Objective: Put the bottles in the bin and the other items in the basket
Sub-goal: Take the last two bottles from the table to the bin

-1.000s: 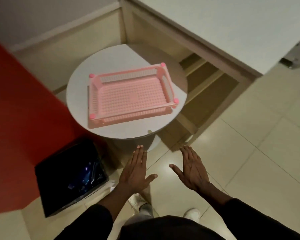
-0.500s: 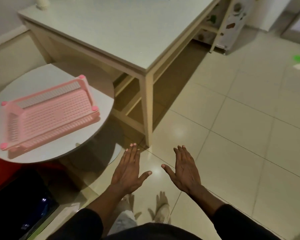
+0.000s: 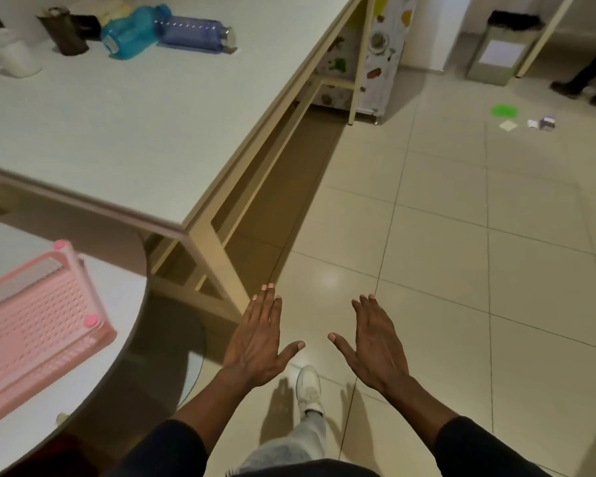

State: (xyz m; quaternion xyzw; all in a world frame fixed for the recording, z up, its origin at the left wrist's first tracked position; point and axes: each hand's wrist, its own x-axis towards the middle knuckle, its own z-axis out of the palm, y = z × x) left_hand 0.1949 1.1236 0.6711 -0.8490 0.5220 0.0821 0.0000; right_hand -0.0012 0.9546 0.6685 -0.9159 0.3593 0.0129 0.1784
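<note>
Our left hand [image 3: 255,342] and right hand [image 3: 375,346] hover flat and empty over the tiled floor [image 3: 461,270]. We see the pink basket [image 3: 31,339] on the round table [image 3: 114,290] beside us, with a teal bottle [image 3: 131,32] and a purple bottle [image 3: 193,31] lying on the long white table [image 3: 135,132] ahead

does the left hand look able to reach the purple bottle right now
Probably not: nothing blocks the purple bottle, but it lies at the far end of the table, and the left hand is over the floor near its corner.
</note>
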